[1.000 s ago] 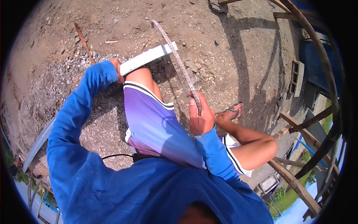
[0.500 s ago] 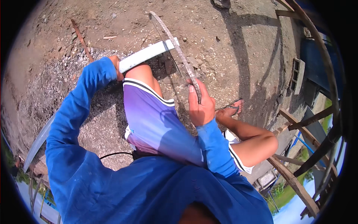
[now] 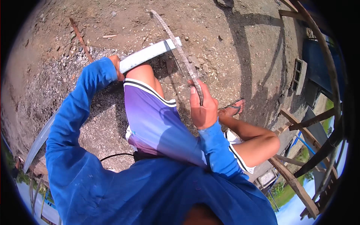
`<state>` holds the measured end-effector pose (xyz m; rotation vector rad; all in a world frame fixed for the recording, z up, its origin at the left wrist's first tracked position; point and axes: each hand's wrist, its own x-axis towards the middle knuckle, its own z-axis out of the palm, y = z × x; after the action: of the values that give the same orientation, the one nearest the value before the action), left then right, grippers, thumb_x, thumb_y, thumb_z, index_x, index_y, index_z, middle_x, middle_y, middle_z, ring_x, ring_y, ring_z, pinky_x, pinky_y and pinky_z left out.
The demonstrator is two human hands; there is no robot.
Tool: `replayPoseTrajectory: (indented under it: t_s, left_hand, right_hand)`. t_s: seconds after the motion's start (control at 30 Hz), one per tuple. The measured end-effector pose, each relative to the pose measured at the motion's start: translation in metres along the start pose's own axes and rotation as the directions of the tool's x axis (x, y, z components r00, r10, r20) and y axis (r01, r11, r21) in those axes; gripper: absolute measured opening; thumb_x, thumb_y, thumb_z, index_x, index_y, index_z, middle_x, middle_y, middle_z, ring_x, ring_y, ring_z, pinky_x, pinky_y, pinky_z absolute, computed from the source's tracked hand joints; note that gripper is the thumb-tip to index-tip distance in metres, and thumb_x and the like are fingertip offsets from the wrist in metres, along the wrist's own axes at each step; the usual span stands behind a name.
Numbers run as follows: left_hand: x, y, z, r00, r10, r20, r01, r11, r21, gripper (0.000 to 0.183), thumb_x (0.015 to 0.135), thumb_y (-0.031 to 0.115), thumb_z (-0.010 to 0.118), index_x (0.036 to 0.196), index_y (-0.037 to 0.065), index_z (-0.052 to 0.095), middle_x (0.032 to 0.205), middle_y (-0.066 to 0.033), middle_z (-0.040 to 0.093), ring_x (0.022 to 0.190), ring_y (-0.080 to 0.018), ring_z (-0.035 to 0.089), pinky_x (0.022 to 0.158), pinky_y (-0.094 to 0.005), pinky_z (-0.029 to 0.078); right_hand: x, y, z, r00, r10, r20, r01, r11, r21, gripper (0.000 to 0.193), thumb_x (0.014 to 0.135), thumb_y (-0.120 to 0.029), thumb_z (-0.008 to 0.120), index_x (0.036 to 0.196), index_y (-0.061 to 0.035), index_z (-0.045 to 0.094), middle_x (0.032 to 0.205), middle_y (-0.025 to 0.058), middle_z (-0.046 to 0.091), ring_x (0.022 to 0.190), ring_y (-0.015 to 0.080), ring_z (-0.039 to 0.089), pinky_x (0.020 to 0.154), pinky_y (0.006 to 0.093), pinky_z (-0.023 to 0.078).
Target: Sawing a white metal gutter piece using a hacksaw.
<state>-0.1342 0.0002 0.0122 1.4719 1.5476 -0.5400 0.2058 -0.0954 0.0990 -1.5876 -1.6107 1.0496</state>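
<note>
My left hand (image 3: 116, 67) is closed around a pale, flat metal bar (image 3: 148, 55), which lies over my raised left knee with its free end pointing to the far right. Most of the left fingers are hidden behind the bar and sleeve. In my right hand (image 3: 203, 107) I grip the near end of a hacksaw (image 3: 173, 41) with a worn, curved frame. Its thin blade crosses the bar near the free end, and the frame arches over to the right of it.
A rusty rod (image 3: 80, 39) lies on the gravelly ground at the far left. Behind my left arm a long grey strip (image 3: 39, 142) stretches away. A hollow concrete block (image 3: 299, 77) and wooden poles (image 3: 296, 185) stand on the right, near my sandaled foot (image 3: 236, 107).
My right hand and the hacksaw have shifted very slightly, the hand a little to the right and nearer. The left hand and the metal bar are almost where they were.
</note>
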Motion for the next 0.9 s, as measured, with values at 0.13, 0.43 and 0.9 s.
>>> replayPoseTrajectory:
  t_s: [0.13,0.43,0.9]
  left_hand:
    - [0.033,0.024,0.0,0.999,0.018,0.041,-0.019,1.0,0.02,0.043,0.056,0.024,0.083,0.092,0.003,0.075,0.082,-0.0156,0.073,0.076,-0.0246,0.072,0.069,-0.038,0.055]
    - [-0.008,0.003,-0.002,0.998,-0.063,-0.008,0.063,0.998,0.029,0.045,0.055,0.024,0.083,0.092,0.0,0.074,0.081,-0.0166,0.073,0.077,-0.0249,0.072,0.069,-0.0379,0.055]
    - [-0.006,0.001,-0.005,0.998,-0.062,-0.001,0.062,0.998,0.028,0.05,0.056,0.025,0.086,0.093,-0.004,0.072,0.087,-0.0207,0.072,0.081,-0.0292,0.072,0.072,-0.0396,0.056]
  right_hand:
    - [0.097,0.028,0.047,0.994,-0.041,-0.103,0.032,0.995,-0.09,0.027,0.099,-0.02,0.057,0.122,-0.0069,0.063,0.08,0.0193,0.068,0.07,0.029,0.07,0.064,0.0396,0.052]
    - [-0.028,-0.011,-0.024,0.992,0.111,0.056,-0.11,0.994,-0.02,0.03,0.097,-0.012,0.056,0.126,-0.0076,0.061,0.087,0.0159,0.072,0.076,0.0266,0.074,0.066,0.0361,0.055]
    - [-0.029,-0.022,-0.026,0.981,0.178,0.069,-0.178,0.984,-0.019,0.029,0.096,-0.013,0.056,0.124,-0.0067,0.062,0.073,0.0188,0.066,0.07,0.0229,0.072,0.063,0.0383,0.053]
